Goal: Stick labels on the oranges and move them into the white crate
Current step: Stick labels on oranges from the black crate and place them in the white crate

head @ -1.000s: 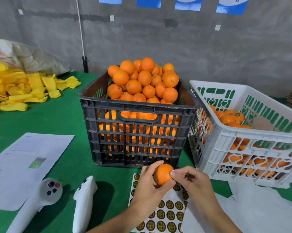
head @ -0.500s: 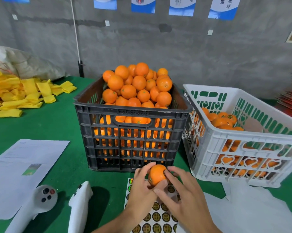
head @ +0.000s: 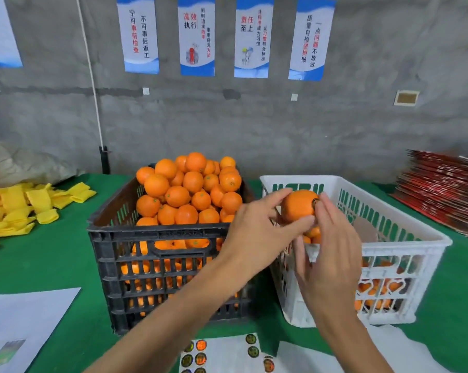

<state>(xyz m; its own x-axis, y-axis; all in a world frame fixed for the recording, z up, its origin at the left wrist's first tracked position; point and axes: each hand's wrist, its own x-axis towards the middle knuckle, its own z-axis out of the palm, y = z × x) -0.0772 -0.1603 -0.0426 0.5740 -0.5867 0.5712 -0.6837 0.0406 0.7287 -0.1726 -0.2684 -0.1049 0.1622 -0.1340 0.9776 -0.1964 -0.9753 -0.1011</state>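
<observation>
head view: green table (head: 52, 259) against grey concrete wall (head: 281, 125)

Green table (head: 52, 265), black crate (head: 160, 278), white crate (head: 402, 254), sticker sheet (head: 227, 356)

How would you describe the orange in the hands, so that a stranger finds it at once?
Find the white crate right of the black crate. Above its near left corner, the left hand holds one orange. Alone, it is lifted and shows a dark round label.
</observation>
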